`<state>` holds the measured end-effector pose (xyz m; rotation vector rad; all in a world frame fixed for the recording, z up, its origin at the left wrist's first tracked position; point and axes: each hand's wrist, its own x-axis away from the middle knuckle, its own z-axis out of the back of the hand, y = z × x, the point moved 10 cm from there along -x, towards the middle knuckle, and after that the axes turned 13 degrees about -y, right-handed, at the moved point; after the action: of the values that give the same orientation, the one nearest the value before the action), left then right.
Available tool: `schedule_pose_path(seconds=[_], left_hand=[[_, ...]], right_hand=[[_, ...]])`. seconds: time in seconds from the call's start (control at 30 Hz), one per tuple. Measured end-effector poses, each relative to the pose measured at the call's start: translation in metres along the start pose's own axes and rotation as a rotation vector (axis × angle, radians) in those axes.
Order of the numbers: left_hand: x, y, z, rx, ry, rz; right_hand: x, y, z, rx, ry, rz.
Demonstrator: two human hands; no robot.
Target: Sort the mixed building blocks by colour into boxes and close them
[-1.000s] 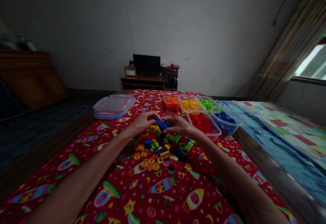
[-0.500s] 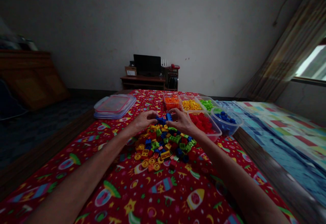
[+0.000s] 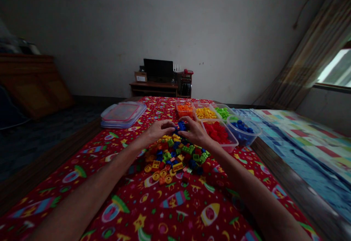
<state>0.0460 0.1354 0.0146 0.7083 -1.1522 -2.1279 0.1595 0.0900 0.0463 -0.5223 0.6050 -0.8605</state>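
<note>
Just above the far side of a mixed heap of toy building bricks (image 3: pixel 178 157), my two hands are close together. My right hand (image 3: pixel 194 132) pinches blue building bricks (image 3: pixel 181 125) between thumb and fingers. My left hand (image 3: pixel 159 131) is closed too, its fingertips at a dark blue brick that is mostly hidden by the fingers. Whether the blue pieces are joined cannot be made out. Yellow, green, red, blue and orange bricks make up the heap, with several yellow wheel-like rings at its near left edge.
To the right stand clear tubs of sorted bricks: orange (image 3: pixel 185 110), yellow (image 3: pixel 205 113), green (image 3: pixel 223 113), red (image 3: pixel 218 132) and a round blue one (image 3: pixel 241 127). Stacked lids (image 3: pixel 123 113) lie left on the red patterned tablecloth (image 3: pixel 153 215). A bed (image 3: pixel 301 149) adjoins the right side.
My left hand has shifted a little to the right, bringing its fingertips closer to the blue bricks in my right hand. The blue bricks have turned slightly and now sit nearer together.
</note>
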Motion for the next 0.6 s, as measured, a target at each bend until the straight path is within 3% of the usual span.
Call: schedule_pose_path(seconds=[0.2, 0.37, 0.5, 0.6], left_hand=[[0.006, 0.003, 0.013, 0.045, 0.114, 0.021], [0.011, -0.015, 0.033, -0.024, 0.181, 0.039], [0.016, -0.029, 0.047, -0.170, 0.260, 0.081], [0.017, -0.032, 0.047, -0.302, 0.269, 0.114]], right_hand=[[0.003, 0.022, 0.042, -0.057, 0.143, -0.016], [0.019, 0.036, 0.089, -0.038, 0.271, -0.054], [0.037, 0.044, 0.126, 0.096, 0.405, -0.129], [0.060, 0.046, 0.159, 0.294, 0.564, -0.206]])
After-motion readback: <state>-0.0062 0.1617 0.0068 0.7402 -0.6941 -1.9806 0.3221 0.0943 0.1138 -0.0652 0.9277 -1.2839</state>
